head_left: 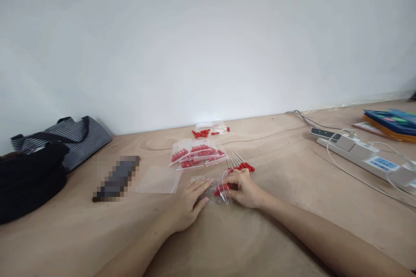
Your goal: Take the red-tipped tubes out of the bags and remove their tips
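Observation:
In front of me a clear zip bag (209, 185) lies on the table, with several red-ended sticks (222, 190) inside it near its mouth. My left hand (194, 201) rests on the closed side of the bag, its fingers stretched out. At the bag's mouth, my right hand (243, 187) is closed, fingers and thumb bent around the edge beside the red ends; its fingertips are partly hidden. Just beyond that hand, a fan of loose white sticks with red ends (244, 166) lies on the table. An unfilled-looking zip bag (159, 180) lies flat to the left.
Filled zip bags (198, 152) overlap farther back, and more red pieces (201, 133) lie near the wall. A pixelated dark object (117, 178) and a striped bag (86, 140) are at left. Right stand a power strip (367, 156) with cables and a stack of folders (391, 123).

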{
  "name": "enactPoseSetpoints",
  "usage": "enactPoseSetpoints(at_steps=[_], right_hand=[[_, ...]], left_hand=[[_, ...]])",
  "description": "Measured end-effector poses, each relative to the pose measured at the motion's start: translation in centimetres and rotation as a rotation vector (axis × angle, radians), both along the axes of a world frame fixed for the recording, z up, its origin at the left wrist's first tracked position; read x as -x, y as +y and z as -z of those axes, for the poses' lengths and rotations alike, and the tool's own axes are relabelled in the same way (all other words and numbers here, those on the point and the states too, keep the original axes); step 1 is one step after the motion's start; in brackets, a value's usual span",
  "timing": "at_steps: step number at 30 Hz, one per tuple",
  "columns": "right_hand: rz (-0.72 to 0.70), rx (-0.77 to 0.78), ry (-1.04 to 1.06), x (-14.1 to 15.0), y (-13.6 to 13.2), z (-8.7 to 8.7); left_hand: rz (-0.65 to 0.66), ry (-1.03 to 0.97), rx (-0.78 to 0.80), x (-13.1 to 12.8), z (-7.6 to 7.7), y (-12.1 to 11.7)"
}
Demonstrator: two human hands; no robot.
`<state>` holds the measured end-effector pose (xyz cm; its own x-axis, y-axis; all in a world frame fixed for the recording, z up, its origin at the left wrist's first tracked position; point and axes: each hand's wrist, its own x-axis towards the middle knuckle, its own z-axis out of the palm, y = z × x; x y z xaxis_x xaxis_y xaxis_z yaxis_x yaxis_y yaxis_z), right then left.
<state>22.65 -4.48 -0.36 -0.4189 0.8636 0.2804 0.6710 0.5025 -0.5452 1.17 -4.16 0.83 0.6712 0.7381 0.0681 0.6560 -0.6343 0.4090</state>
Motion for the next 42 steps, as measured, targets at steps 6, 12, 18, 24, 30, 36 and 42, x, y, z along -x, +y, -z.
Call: enactPoseSetpoints(at_steps=[6,12,18,24,30,36,42], right_hand=[[-0.071,0.125,0.199,-1.0,0.4,-0.2],[-0.101,0.130,0.171,-1.3,0.0,-0.4],[-0.055,-0.077,-0.063,-0.8,-0.4,-0.5],[-0.073,0.100,0.169,-3.3,0.5,-1.6],[0.146,0.403,0.514,-9.7,2.4,-2.6],[0.548,0.329,0.778,-11.6,4.5,0.2],[0.626,0.306,0.695,-9.5,5.3,2.8]], left_hand=[[-0.005,-0.054,-0.033,0.1,0.1,0.0],[-0.035,-0.032,-0.024,0.2,0.2,0.1],[-0.023,-0.074,-0.029,0.2,0.2,0.1],[-0.060,-0.052,-0.037,0.3,0.0,0.1],[-0.081,-0.029,-0.053,0.2,-0.3,-0.1],[-0.117,-0.052,-0.079,0.1,0.4,0.2],[-0.156,-0.160,-0.122,0.3,1.4,0.9]])
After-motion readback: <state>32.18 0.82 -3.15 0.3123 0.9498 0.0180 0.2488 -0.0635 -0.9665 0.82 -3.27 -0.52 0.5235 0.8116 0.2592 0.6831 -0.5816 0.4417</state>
